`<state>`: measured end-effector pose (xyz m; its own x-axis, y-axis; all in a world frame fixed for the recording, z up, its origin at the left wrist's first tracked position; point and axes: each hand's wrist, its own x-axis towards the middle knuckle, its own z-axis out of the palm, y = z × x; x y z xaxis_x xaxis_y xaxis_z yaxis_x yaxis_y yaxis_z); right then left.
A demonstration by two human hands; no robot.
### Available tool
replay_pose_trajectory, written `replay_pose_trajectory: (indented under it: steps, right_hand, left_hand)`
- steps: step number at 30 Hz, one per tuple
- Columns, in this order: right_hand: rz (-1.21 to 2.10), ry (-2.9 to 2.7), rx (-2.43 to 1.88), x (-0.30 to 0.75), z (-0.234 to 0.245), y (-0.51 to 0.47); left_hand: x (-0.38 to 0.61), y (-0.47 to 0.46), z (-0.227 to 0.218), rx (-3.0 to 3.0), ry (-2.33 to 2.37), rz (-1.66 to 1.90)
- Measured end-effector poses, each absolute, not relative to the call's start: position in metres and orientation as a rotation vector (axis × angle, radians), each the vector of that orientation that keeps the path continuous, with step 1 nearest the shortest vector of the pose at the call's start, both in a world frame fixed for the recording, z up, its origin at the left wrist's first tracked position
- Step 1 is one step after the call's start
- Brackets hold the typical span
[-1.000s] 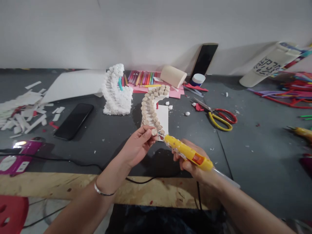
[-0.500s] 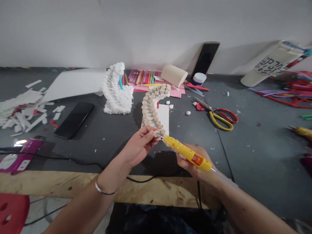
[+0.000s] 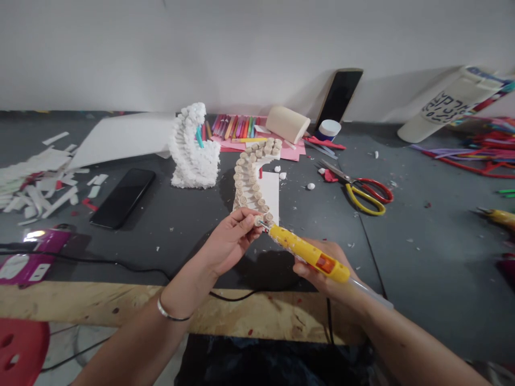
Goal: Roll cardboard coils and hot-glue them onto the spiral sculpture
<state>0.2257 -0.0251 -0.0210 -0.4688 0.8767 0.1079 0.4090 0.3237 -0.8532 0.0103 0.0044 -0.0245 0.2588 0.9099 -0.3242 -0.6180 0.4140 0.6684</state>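
Since the earlier frames, the left hand (image 3: 230, 241) has carried a small cork disc (image 3: 257, 220) toward 2 o'clock. The disc now sits just beside the lower end of a curving row of cork discs (image 3: 250, 177), and the nozzle of a yellow hot glue gun (image 3: 309, 253) points at it from 3 o'clock, too close to tell whether they touch. The left grip is closed, pinching the disc between thumb and fingertips. The right hand (image 3: 317, 281) has a closed grip around the gun's body.

The row lies along a white card (image 3: 270, 193) on the grey tabletop (image 3: 426, 252). At 9 o'clock from it stands a white foam spiral model (image 3: 193, 153), with a black phone (image 3: 122, 198) beyond. Markers (image 3: 237, 128) lie on pink paper (image 3: 292, 154) at 12 o'clock, and red-and-yellow scissors (image 3: 364, 192) lie at 3 o'clock.
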Motion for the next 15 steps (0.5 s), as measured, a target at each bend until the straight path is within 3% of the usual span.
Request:
replay_pose_trajectory:
  steps: [15]
  right_hand:
    - [0.907, -2.115, -1.163, 0.2225, -0.0137, -0.0258]
  left_hand:
    - [0.0108, 0.0056, -0.0219, 0.462, 0.774, 1.078]
